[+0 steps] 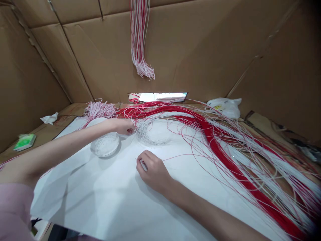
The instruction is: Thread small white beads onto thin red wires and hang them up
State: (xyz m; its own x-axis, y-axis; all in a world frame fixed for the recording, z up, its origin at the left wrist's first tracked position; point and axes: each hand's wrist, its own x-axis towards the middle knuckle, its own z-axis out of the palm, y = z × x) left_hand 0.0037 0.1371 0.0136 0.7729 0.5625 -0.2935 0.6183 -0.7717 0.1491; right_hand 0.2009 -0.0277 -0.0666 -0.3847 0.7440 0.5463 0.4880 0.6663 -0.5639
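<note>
My right hand (151,169) is held over the white sheet (117,187), thumb and fingertips pinched on a thin red cord (179,156). That cord runs off to the right toward the larger bundle. Farther forward, my left hand (125,126) has its fingers curled together at the left edge of a loose coil of thin white strands (144,130). Whether a strand is between those fingers is hidden. Just below the left wrist sits a shallow clear dish (105,154) with whitish contents. A long bundle of red cords (218,150) curves around the right side, mixed with white cords (240,160).
Cardboard walls (200,43) enclose the work surface. A red and white cord bunch (140,36) hangs at the back. Pink-white cord ends (100,109) lie back left. A plastic bag (225,106) rests back right; a crumpled tissue (49,118) and green packet (25,142) lie left.
</note>
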